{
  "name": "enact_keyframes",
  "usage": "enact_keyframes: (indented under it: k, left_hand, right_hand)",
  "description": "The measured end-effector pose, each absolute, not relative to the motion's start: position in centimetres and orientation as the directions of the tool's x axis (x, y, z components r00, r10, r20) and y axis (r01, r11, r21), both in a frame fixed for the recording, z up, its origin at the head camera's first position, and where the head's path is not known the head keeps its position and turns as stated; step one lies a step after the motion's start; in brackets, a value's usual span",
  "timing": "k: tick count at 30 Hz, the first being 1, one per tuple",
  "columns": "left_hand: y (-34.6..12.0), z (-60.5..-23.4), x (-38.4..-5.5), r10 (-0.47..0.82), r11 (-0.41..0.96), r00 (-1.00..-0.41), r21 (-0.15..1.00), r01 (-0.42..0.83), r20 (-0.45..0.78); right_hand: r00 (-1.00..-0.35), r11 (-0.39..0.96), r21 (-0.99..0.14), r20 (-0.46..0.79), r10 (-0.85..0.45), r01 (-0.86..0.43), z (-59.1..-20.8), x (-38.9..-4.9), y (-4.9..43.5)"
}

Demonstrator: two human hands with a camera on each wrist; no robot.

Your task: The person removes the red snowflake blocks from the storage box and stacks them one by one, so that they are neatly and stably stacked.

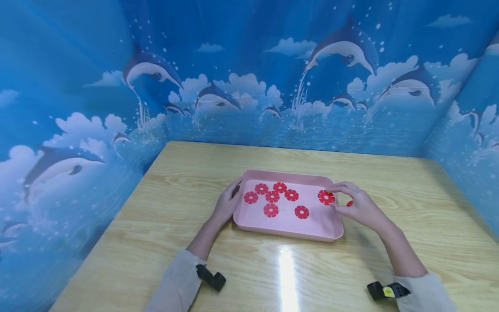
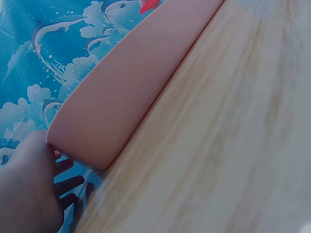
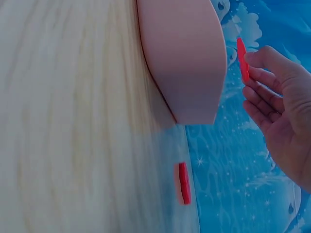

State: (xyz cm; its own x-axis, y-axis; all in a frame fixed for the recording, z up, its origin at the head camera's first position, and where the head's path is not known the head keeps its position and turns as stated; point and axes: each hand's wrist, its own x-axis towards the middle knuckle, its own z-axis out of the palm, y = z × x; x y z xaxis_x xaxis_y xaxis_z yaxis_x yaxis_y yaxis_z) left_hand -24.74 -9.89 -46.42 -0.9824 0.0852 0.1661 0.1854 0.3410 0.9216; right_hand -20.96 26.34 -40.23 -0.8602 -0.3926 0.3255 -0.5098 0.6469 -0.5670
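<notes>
Between thumb and fingers the right hand [image 1: 361, 209] pinches a red disc [image 1: 322, 196], round, notched, its flat face roughly level. Near those fingers a second disc [image 3: 184, 183] lies on the wood-grain worktop [image 1: 202, 167]. Below and left of them spreads a smooth pink tray [image 1: 282, 222], long axis sideways, holding flat notched discs [image 1: 267, 212]. Farther left, the left hand [image 1: 226, 206] touches its wall, fingers slightly spread. Beyond hangs a blue dolphin-printed backdrop [image 1: 249, 125].

No legible text; yellow sticker [image 1: 388, 291] on right wrist strap [image 1: 401, 289], print too small.
</notes>
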Motion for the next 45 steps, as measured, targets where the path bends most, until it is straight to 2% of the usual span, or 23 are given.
enact_keyframes:
  k: [12, 23, 32, 45]
  left_hand:
    - [-10.0, -46.5, -24.9, 0.091, 0.336, -0.98, 0.921, 0.198, 0.177]
    - [-10.0, -46.5, -25.0, 0.097, 0.37, -0.978, 0.905, 0.208, 0.186]
    - [-10.0, -46.5, -24.9, 0.097, 0.367, -0.98, 0.909, 0.198, 0.174]
    - [-10.0, -46.7, -25.0, 0.097, 0.367, -0.98, 0.908, 0.2, 0.176]
  right_hand:
    - [-0.882, 0.729, -0.509, 0.365, -0.3, -0.458, -40.6, -19.8, 29.8]
    - [-0.911, 0.735, -0.555, 0.348, -0.219, -0.389, -41.3, -19.5, 32.6]
    - [-0.864, 0.703, -0.537, 0.448, -0.231, -0.466, -43.0, -19.9, 33.8]
    - [-0.907, 0.734, -0.555, 0.368, -0.207, -0.393, -44.9, -20.5, 34.0]
